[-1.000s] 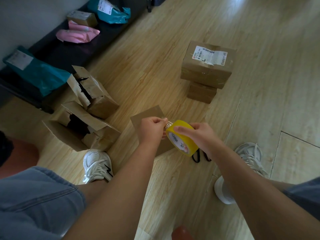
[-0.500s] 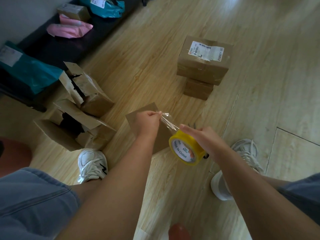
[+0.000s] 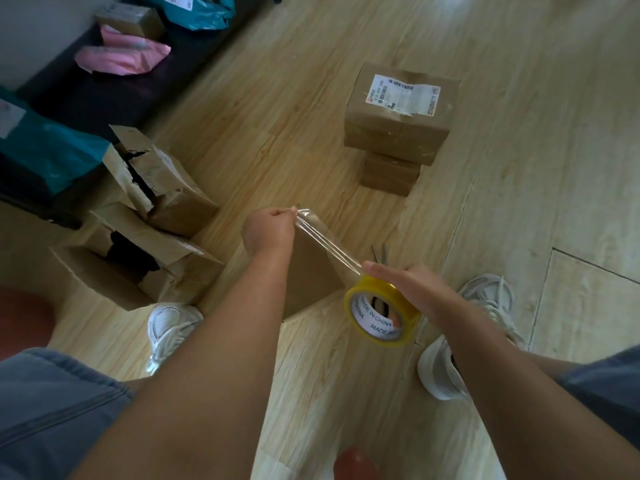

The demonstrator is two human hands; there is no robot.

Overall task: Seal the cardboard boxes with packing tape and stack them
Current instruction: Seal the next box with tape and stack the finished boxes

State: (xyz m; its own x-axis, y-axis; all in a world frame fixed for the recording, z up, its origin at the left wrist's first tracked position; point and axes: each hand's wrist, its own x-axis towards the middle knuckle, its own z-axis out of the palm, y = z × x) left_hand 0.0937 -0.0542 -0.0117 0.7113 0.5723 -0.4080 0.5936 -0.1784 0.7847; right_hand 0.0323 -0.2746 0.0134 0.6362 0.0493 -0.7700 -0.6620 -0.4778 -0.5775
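To the left of the left hand, two torn open boxes point(image 3: 166, 192) lie on the wooden floor with their flaps up, not yet sealed. The left hand point(image 3: 268, 228) is closed, pinching the free end of a clear tape strip point(image 3: 325, 242). The strip stretches taut, down and to the right, to a yellow tape roll point(image 3: 381, 311). A plain brown box point(image 3: 311, 275) sits on the floor under the strip, between the hands.

The right hand point(image 3: 412, 289) grips the roll, fingers laid along its top. Its thumb seems to be tucked into the core. Scissors point(image 3: 379, 252) lie on the floor just past its fingertips. Farther beyond that hand stands a stack point(image 3: 398, 119) of two sealed boxes, the top one labelled.

The strip hangs in the air. If it goes slack or twists, it may stick to itself or land crooked on the box. With both hands busy, reaching for the scissors means freeing one end, and the tape could spring back.
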